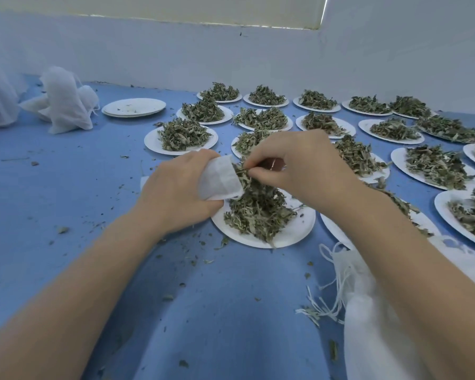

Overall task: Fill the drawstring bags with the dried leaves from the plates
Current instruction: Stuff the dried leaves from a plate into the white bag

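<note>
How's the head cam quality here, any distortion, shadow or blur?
Head view: wide-angle bend, the back wall edge curves and the forearms look stretched. Soft, even, bluish light; a broad faint shadow on the blue table between the arms. No glare. Left hand, bag and right hand are sharp; far plates are softer.

Some eighteen plates of dried leaves, one empty stack, one held bag.

Greens on white, over blue

Plain blue is covering the bench; white plates are carrying dull grey-green dried leaves; the drawstring bag is showing sheer white, as are the filled bags
</note>
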`<state>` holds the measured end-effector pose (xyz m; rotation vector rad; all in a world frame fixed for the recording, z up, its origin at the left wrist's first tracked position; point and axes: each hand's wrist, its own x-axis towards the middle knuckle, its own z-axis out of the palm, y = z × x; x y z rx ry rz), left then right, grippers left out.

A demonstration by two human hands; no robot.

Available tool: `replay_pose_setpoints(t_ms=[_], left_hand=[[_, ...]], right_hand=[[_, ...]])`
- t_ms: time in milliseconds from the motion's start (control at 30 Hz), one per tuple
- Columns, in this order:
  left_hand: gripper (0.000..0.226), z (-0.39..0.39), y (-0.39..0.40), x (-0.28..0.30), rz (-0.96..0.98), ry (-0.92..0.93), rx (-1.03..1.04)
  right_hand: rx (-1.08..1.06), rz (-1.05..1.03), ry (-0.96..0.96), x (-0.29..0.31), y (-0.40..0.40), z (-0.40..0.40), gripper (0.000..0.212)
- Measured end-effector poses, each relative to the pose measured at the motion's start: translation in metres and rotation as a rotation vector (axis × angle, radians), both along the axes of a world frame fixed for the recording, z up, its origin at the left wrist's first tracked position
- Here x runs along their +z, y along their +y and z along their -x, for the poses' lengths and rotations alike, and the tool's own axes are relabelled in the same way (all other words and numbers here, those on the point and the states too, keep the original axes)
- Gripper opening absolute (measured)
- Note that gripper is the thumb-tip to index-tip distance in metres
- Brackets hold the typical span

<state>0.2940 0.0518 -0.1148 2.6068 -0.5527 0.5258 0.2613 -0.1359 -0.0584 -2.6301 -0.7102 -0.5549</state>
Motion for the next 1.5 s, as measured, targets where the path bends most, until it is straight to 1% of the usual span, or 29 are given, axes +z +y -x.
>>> replay_pose_setpoints(t_ms=[100,167,267,367,433,467,600,667,767,800,867,900,1000,1167,1267,1367,1500], left_hand=[[0.062,0.003,-0.004,0.002,0.032,-0.014,-0.052],[0.059,0.005,-0.006,0.003,0.062,-0.014,-0.084],[0.054,0.006,-0.008,0.003,0.114,-0.004,-0.097],[0.055,0.004,-0.006,0.002,0.138,0.003,-0.07],[0.055,0.004,-0.006,0.002,0.147,-0.004,-0.056],[0.055,0.004,-0.006,0.002,0.15,-0.008,-0.058],[0.055,0.006,-0.008,0.002,0.157,-0.024,-0.084],[0.052,0.007,-0.01,0.002,0.17,-0.055,-0.107],[0.057,0.01,-0.014,0.002,0.177,-0.112,-0.141],[0.057,0.011,-0.015,0.002,0.185,-0.122,-0.141],[0.058,0.011,-0.016,0.002,0.199,-0.132,-0.127],[0.057,0.011,-0.016,0.002,0.201,-0.133,-0.115],[0.056,0.009,-0.014,0.001,0.197,-0.102,-0.072],[0.064,0.005,-0.011,0.002,0.166,-0.064,-0.009],[0.064,0.005,-0.01,0.003,0.167,-0.068,-0.014],[0.059,0.006,-0.012,0.003,0.198,-0.097,-0.043],[0.057,0.01,-0.015,0.001,0.204,-0.13,-0.108]], right_hand=[[0.032,-0.109,0.001,-0.007,0.005,-0.001,0.011],[0.046,-0.211,0.049,-0.011,0.007,-0.002,0.012],[0.113,-0.368,0.224,-0.012,0.008,-0.002,0.018],[0.206,-0.485,0.385,-0.01,0.005,-0.001,0.028],[0.207,-0.598,0.407,-0.009,0.004,-0.001,0.031],[0.17,-0.631,0.376,-0.01,0.005,-0.001,0.031],[-0.013,-0.614,0.196,-0.018,0.012,-0.003,0.035],[-0.074,-0.525,0.107,-0.024,0.015,-0.006,0.038],[-0.169,-0.349,0.009,-0.03,0.015,-0.009,0.045],[-0.19,-0.325,0.017,-0.031,0.015,-0.01,0.047],[-0.202,-0.326,0.103,-0.031,0.014,-0.01,0.049],[-0.191,-0.361,0.175,-0.029,0.014,-0.01,0.047],[-0.122,-0.565,0.399,-0.024,0.011,-0.007,0.038],[-0.043,-0.775,0.556,-0.015,0.0,-0.009,0.032],[0.006,-0.747,0.5,-0.011,-0.006,-0.006,0.032],[0.063,-0.747,0.439,-0.011,-0.003,-0.003,0.022],[0.055,-0.64,0.316,-0.017,0.007,-0.003,0.019]])
